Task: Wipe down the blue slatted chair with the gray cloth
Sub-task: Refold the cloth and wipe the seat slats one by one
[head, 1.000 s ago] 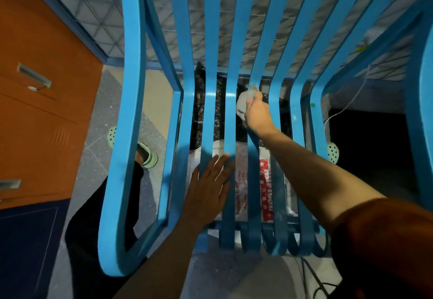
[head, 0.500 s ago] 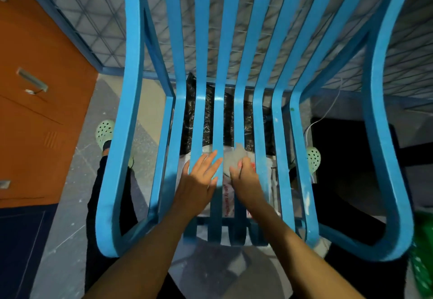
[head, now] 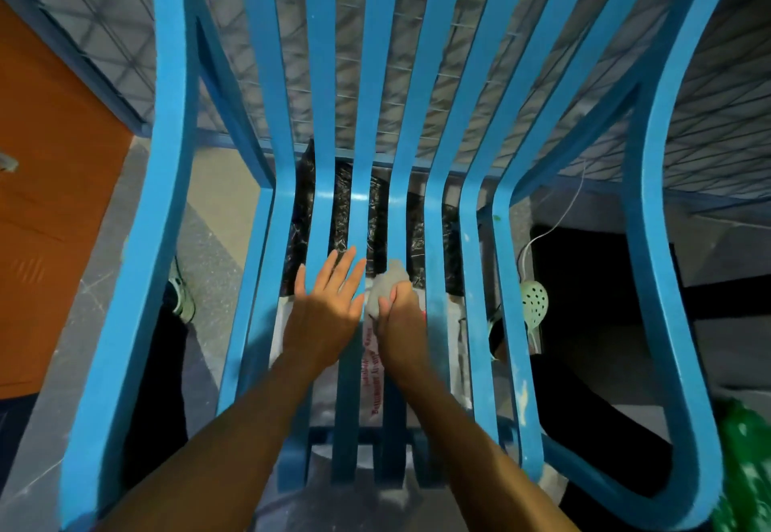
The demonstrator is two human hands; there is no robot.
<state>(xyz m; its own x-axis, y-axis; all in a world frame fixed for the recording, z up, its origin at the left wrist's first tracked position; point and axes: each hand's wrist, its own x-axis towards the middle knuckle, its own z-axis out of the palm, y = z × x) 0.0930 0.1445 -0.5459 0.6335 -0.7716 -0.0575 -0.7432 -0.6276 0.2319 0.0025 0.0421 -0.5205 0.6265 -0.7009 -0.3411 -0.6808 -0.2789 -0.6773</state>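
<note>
The blue slatted chair [head: 321,122] fills the view from above, its slats running away from me and its armrests curving down both sides. My left hand [head: 325,314] lies flat on the seat slats with its fingers straight and spread. Just to its right, my right hand [head: 402,323] grips the bunched gray cloth [head: 384,289] and presses it on a middle seat slat. Part of the cloth is hidden under my fingers.
An orange cabinet [head: 54,197] stands at the left. Under the seat lie a black bag [head: 377,214] and a white printed sack [head: 371,373]. Green perforated clogs [head: 534,298] show beside the chair. A mesh panel [head: 375,72] is behind the backrest, a green object [head: 747,469] at lower right.
My right hand with the cloth has drawn back along the slat from the far seat toward me, then edged slightly forward again. My left hand has stayed flat on the seat.
</note>
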